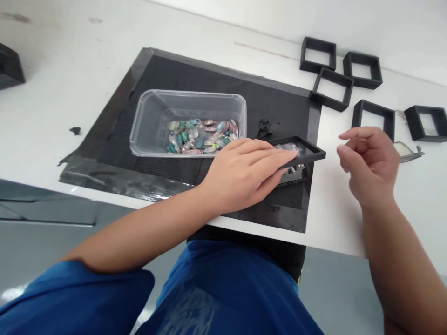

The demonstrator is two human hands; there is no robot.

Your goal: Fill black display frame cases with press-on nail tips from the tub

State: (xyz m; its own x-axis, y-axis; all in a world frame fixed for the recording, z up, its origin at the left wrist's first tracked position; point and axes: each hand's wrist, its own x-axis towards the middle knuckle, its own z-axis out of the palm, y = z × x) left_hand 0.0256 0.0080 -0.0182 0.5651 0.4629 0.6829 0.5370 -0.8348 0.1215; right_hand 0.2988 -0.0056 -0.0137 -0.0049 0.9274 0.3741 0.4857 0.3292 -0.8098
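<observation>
My left hand (244, 172) grips a shallow black rectangular frame (316, 156) by its near left side, holding it tilted above the black mat. Small clear, shiny pieces show inside the frame, partly behind my fingers. Just under it lies a dark glossy rectangular piece (296, 176), mostly hidden. To the right of the frame, my right hand (373, 163) hovers over the white table with thumb and index finger apart, and nothing shows between them. A clear plastic tub (150, 125) holds many small teal, pink and clear pieces, left of my left hand.
Several black square frames (317, 54) stand at the back right. A pair of glasses (407, 152) lies behind my right hand. The black mat (167, 74) is taped to the white table (84, 60). A black block (10, 67) sits at far left, with dark scraps (75, 130) nearer.
</observation>
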